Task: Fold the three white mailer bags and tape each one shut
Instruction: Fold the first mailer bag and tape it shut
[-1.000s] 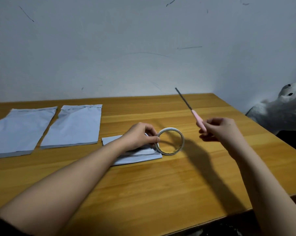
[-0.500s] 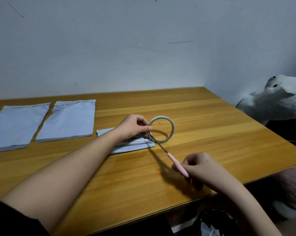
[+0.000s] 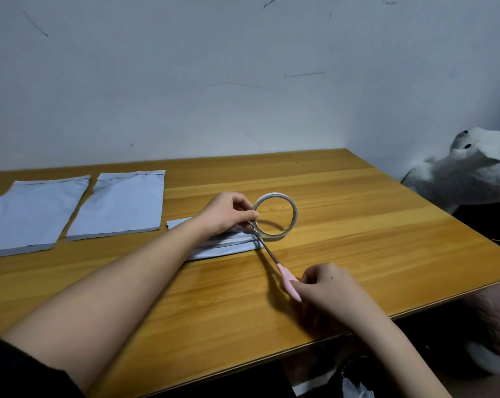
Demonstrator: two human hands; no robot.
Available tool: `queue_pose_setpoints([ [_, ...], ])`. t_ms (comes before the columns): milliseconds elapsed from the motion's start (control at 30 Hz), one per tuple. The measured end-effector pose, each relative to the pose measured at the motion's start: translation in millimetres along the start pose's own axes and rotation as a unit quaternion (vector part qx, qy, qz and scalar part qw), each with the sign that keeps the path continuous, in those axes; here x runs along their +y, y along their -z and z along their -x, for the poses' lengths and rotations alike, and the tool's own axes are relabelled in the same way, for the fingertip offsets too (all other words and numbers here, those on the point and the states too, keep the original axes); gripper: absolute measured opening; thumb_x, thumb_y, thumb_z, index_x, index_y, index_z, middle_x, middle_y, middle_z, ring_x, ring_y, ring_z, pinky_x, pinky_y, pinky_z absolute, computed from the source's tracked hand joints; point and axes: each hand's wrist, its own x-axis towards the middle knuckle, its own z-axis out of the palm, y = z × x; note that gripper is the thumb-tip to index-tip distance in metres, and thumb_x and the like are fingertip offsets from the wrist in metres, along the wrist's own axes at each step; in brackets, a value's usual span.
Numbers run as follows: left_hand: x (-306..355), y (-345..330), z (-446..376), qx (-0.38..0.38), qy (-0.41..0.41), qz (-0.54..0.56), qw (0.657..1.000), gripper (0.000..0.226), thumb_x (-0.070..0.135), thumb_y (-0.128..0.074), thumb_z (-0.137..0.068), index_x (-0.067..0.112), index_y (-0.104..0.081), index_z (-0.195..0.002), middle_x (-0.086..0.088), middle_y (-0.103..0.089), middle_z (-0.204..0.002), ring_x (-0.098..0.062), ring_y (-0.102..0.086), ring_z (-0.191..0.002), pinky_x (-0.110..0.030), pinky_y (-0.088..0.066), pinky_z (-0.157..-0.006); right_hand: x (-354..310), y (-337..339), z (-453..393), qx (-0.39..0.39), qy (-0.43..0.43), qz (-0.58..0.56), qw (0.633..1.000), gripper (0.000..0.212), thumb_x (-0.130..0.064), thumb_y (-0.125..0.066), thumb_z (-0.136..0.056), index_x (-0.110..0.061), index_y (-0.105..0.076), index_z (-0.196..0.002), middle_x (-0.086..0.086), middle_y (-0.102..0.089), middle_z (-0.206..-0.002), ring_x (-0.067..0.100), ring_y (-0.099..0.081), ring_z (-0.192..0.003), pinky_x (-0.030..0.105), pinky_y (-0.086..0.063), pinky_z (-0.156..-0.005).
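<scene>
Two white mailer bags lie flat at the table's back left: one at the far left (image 3: 33,214) and one beside it (image 3: 122,203). A third, folded mailer bag (image 3: 223,245) lies under my left forearm at mid-table. My left hand (image 3: 226,212) pinches the near-left rim of a tape roll (image 3: 293,209) that stands on edge at the folded bag's right end. My right hand (image 3: 326,285) grips the pink handle of scissors (image 3: 286,275). Their dark blades reach up-left to the tape beside my left fingertips.
The wooden table (image 3: 358,225) ends in a front edge just below my right hand and a right edge at the far right. A white plush animal (image 3: 467,173) sits off the table at right. A grey wall rises behind the table.
My right hand swung the scissors from pointing up above the table down to the front edge, blades now at the tape. My left hand kept its pinch on the roll.
</scene>
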Motion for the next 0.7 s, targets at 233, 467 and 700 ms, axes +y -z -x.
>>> queue_pose_setpoints([
  [233, 4, 0, 1, 0.007, -0.006, -0.023, 1.0, 0.009, 0.004, -0.067, -0.085, 0.009, -0.059, -0.083, -0.005, -0.066, -0.075, -0.001, -0.065, -0.05, -0.009, -0.037, -0.039, -4, -2, -8, 0.031, 0.005, 0.051, 0.998, 0.035, -0.046, -0.056, -0.076, -0.014, -0.062, -0.06, 0.007, -0.068, -0.067, 0.024, -0.065, -0.071, 0.032, -0.053, -0.069],
  [467, 5, 1, 1, 0.009, -0.003, -0.037, 0.999, 0.011, 0.009, -0.068, -0.085, 0.004, -0.062, -0.093, -0.004, -0.068, -0.079, -0.002, -0.067, -0.055, -0.011, -0.04, -0.043, -3, -6, -12, 0.039, 0.019, 0.06, 0.997, 0.038, -0.048, -0.055, -0.076, -0.012, -0.066, -0.068, 0.007, -0.069, -0.069, 0.024, -0.066, -0.07, 0.035, -0.056, -0.07],
  [700, 1, 2, -1, 0.007, -0.002, -0.046, 0.999, 0.009, 0.013, -0.07, -0.084, 0.01, -0.061, -0.086, 0.0, -0.07, -0.076, -0.003, -0.069, -0.059, -0.022, -0.038, -0.05, -3, -8, -13, 0.043, 0.033, 0.056, 0.997, 0.039, -0.047, -0.055, -0.078, -0.01, -0.066, -0.071, 0.009, -0.07, -0.07, 0.025, -0.067, -0.069, 0.036, -0.055, -0.069],
])
